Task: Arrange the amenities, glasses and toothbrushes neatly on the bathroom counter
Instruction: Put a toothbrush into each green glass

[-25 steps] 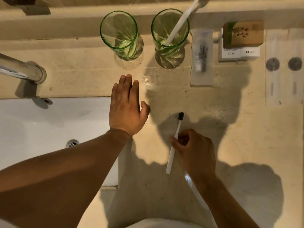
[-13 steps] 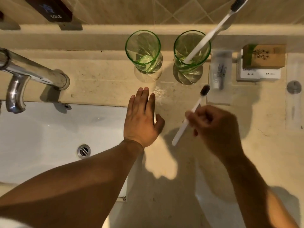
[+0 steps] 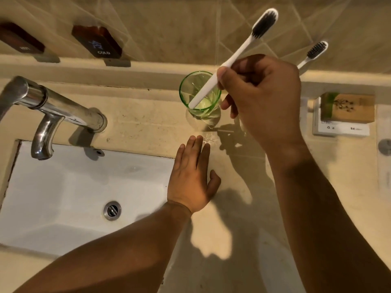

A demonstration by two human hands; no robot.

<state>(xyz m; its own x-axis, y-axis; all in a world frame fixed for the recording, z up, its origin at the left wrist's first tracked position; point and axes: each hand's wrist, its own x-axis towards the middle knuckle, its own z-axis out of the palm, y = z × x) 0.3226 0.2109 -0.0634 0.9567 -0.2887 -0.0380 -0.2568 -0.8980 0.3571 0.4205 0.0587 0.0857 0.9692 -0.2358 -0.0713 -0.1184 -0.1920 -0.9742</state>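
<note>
While the right hand pinches a white toothbrush by its middle, the handle end dips inside the green glass and the dark bristles tilt up toward the tiled wall. That glass stands near the back ledge, with bare counter open to its left as far as the tap. Behind the right hand a second toothbrush pokes up; whatever holds it is hidden. Just right sits a small box on a white card. The left hand lies flat and empty, fingers together, on the counter beside the sink's rim. Two dark labelled blocks rest on the ledge above the tap.
</note>
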